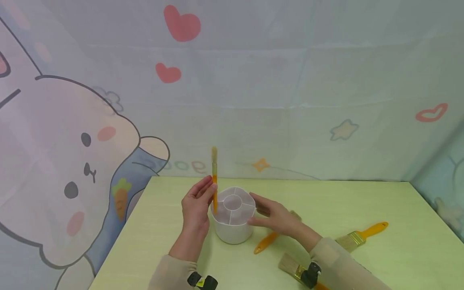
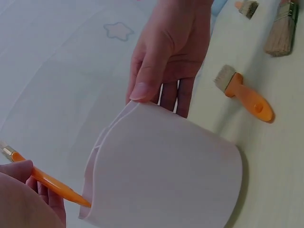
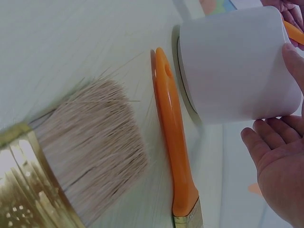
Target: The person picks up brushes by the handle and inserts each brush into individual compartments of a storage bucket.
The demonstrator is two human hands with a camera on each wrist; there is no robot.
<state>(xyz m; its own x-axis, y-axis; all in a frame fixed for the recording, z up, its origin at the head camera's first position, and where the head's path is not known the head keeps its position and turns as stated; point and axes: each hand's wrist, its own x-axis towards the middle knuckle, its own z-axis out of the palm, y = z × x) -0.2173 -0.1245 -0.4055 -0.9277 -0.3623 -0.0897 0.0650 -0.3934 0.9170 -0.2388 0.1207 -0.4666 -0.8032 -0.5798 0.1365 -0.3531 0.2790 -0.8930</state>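
Observation:
My left hand (image 1: 195,207) pinches a slim paintbrush (image 1: 215,197) with an orange handle. Its pale bristles point up, and the handle's lower end dips inside the rim of a white round divided holder (image 1: 233,233), at the left outer compartment. The holder stands on the table, with a ring-shaped middle section and several compartments around it. On the holder's right side rests my right hand (image 1: 277,217), its thumb (image 2: 141,90) at the rim and its straight, slightly spread fingers (image 3: 273,135) along the wall.
An orange-handled brush (image 1: 266,243) lies right of the holder, partly hidden under my right hand. A wide brush (image 1: 290,266) lies nearer, overlapped by my right wrist camera. Farther right is another flat brush (image 1: 373,230). A printed cloth (image 1: 253,100) hangs behind the table (image 1: 174,189).

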